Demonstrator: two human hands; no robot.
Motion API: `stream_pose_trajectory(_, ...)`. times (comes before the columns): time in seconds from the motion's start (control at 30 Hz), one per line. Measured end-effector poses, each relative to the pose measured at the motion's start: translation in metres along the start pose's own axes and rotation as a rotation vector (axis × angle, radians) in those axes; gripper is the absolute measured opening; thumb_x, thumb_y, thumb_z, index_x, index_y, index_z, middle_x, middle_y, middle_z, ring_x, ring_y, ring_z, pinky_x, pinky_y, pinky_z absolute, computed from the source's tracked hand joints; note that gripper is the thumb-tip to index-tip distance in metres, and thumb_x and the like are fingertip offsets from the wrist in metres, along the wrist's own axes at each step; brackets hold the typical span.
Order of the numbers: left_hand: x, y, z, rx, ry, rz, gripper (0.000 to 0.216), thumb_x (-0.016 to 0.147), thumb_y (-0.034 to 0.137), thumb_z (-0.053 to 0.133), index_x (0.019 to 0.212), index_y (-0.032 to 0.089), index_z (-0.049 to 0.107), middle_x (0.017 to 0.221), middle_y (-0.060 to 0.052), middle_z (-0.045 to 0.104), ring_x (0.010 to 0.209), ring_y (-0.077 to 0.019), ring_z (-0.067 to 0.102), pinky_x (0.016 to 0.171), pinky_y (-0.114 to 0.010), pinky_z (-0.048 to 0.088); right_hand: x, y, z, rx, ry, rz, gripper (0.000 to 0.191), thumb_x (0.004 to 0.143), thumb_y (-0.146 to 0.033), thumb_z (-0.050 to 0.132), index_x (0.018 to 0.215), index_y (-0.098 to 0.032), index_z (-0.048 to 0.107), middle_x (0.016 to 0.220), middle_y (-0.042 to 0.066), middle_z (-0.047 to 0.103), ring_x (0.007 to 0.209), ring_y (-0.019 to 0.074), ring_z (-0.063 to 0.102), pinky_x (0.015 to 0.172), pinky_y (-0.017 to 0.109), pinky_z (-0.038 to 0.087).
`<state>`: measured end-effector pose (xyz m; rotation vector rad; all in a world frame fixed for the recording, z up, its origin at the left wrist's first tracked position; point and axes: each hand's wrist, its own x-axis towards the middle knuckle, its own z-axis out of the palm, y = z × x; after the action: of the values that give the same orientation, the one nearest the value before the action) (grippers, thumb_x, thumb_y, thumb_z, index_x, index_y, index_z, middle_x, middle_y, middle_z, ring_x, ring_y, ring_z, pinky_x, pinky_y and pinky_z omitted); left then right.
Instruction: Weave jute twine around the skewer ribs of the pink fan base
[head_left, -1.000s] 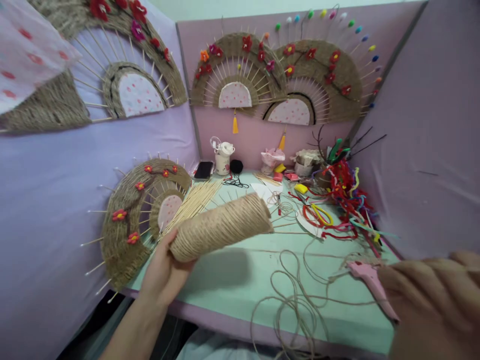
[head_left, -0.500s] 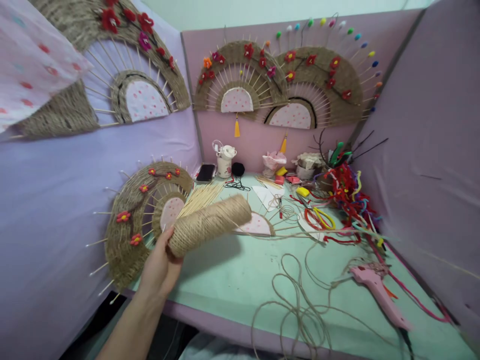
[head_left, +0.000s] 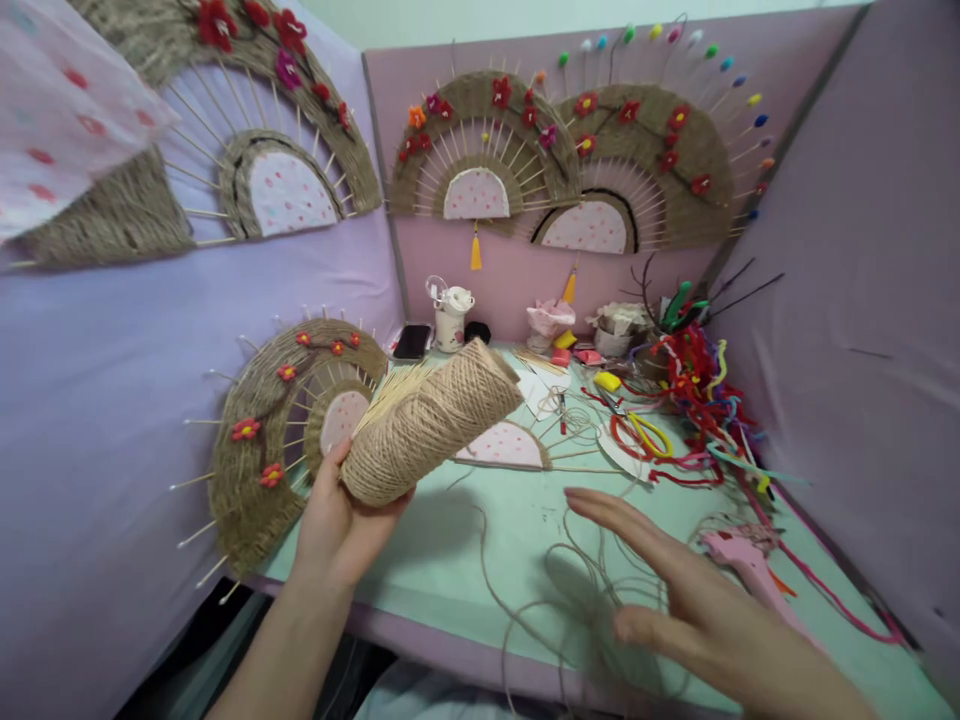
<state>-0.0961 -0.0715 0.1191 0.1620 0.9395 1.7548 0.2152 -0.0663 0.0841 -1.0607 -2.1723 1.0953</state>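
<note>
My left hand (head_left: pixel 339 520) grips the near end of a thick roll of jute twine (head_left: pixel 431 420), held tilted above the mint-green table (head_left: pixel 465 560). My right hand (head_left: pixel 694 605) reaches in low from the right, fingers stretched out flat and empty, just over the loose loops of twine (head_left: pixel 570 590) lying on the table. A half-round pink dotted card with skewers (head_left: pixel 502 447) lies behind the roll. A pink glue gun (head_left: pixel 739 560) rests beside my right hand.
A jute fan with red flowers (head_left: pixel 281 425) leans on the left wall beside a bundle of skewers (head_left: pixel 394 390). More fans hang on the purple walls. A pile of coloured pipe cleaners (head_left: pixel 694 390), a phone (head_left: pixel 412 341) and small pots sit at the back.
My right hand, out of view half a second ago, has come back over the loose twine with fingers spread. The roll has tipped up a little in my left hand.
</note>
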Motion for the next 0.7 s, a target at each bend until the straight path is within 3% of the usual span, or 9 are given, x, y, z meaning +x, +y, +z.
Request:
stream_pose_trajectory(0.1,-0.008,-0.010,0.004,0.010,-0.051,-0.023,0.026,0.088,0.029,0.048,0.105,0.022,0.066,0.099,-0.005,0.070,0.082,-0.0206,0.066,0.067,-0.036,0.055,0.037,-0.011,0.031,0.321,0.179,-0.091,0.066,0.086,-0.046,0.057,0.145,-0.030,0.031,0.151,0.008,0.032,0.138,0.0258,0.030,0.113,0.046,0.026)
stream_pose_trajectory(0.17,-0.013,-0.016,0.006,0.015,-0.068,-0.036,0.028,0.088,0.029,0.048,0.108,0.021,0.066,0.101,-0.007,0.070,0.084,-0.0206,0.066,0.069,-0.035,0.055,0.056,-0.017,0.049,0.467,0.258,-0.125,0.070,0.083,-0.047,0.061,0.144,-0.028,0.032,0.146,0.010,0.040,0.134,0.0242,0.036,0.110,0.043,0.029)
stream_pose_trajectory(0.23,-0.017,-0.020,0.006,0.011,-0.081,-0.034,0.030,0.088,0.029,0.048,0.111,0.020,0.065,0.105,-0.008,0.070,0.090,-0.0211,0.066,0.073,-0.035,0.056,0.067,-0.021,0.060,0.571,0.171,-0.102,0.063,0.078,-0.047,0.068,0.133,-0.023,0.046,0.118,0.010,0.061,0.112,0.0223,0.055,0.096,0.037,0.042)
stream_pose_trajectory(0.3,-0.018,-0.021,0.006,0.004,-0.082,-0.005,0.032,0.087,0.028,0.050,0.115,0.020,0.064,0.109,-0.008,0.069,0.097,-0.0215,0.065,0.078,-0.034,0.055,0.066,-0.024,0.062,0.668,0.011,-0.012,0.041,0.080,-0.048,0.064,0.108,-0.018,0.063,0.074,0.003,0.061,0.071,0.0151,0.057,0.066,0.027,0.046)
stream_pose_trajectory(0.33,-0.018,-0.021,0.005,0.004,-0.075,0.021,0.033,0.087,0.027,0.051,0.117,0.020,0.063,0.110,-0.008,0.069,0.099,-0.0214,0.064,0.080,-0.033,0.055,0.061,-0.025,0.060,0.720,-0.038,0.028,0.036,0.083,-0.050,0.060,0.093,-0.016,0.066,0.059,-0.002,0.051,0.056,0.0111,0.048,0.054,0.024,0.038)
stream_pose_trajectory(0.4,-0.017,-0.020,0.004,0.007,-0.053,0.084,0.036,0.086,0.026,0.052,0.120,0.021,0.061,0.113,-0.006,0.068,0.103,-0.0208,0.063,0.083,-0.032,0.054,0.048,-0.024,0.053,0.810,-0.052,0.053,0.042,0.087,-0.052,0.053,0.073,-0.014,0.063,0.050,-0.006,0.036,0.046,0.0072,0.031,0.045,0.022,0.023)
stream_pose_trajectory(0.53,-0.014,-0.014,0.002,0.019,-0.050,0.153,0.040,0.087,0.024,0.049,0.126,0.024,0.057,0.114,-0.005,0.068,0.104,-0.0206,0.063,0.085,-0.033,0.054,0.025,-0.019,0.030,0.935,0.002,0.043,0.044,0.086,-0.047,0.056,0.058,-0.013,0.056,0.049,-0.005,0.032,0.046,0.0062,0.025,0.044,0.022,0.016)
stream_pose_trajectory(0.63,-0.009,-0.006,-0.001,0.039,-0.038,0.129,0.039,0.087,0.023,0.048,0.124,0.023,0.058,0.107,-0.006,0.070,0.095,-0.0207,0.066,0.077,-0.032,0.056,0.024,-0.013,0.006,1.179,0.232,0.080,0.038,0.084,-0.038,0.060,0.055,-0.017,0.050,0.046,-0.007,0.027,0.043,0.0063,0.021,0.040,0.020,0.016)
stream_pose_trajectory(0.7,-0.005,0.001,-0.007,0.088,-0.006,0.079,0.037,0.085,0.021,0.050,0.119,0.021,0.062,0.099,-0.007,0.072,0.085,-0.0204,0.068,0.067,-0.029,0.057,0.028,-0.009,-0.012,1.313,0.491,0.076,0.028,0.080,-0.035,0.065,0.061,-0.019,0.054,0.050,-0.006,0.039,0.043,0.0064,0.031,0.037,0.017,0.022)
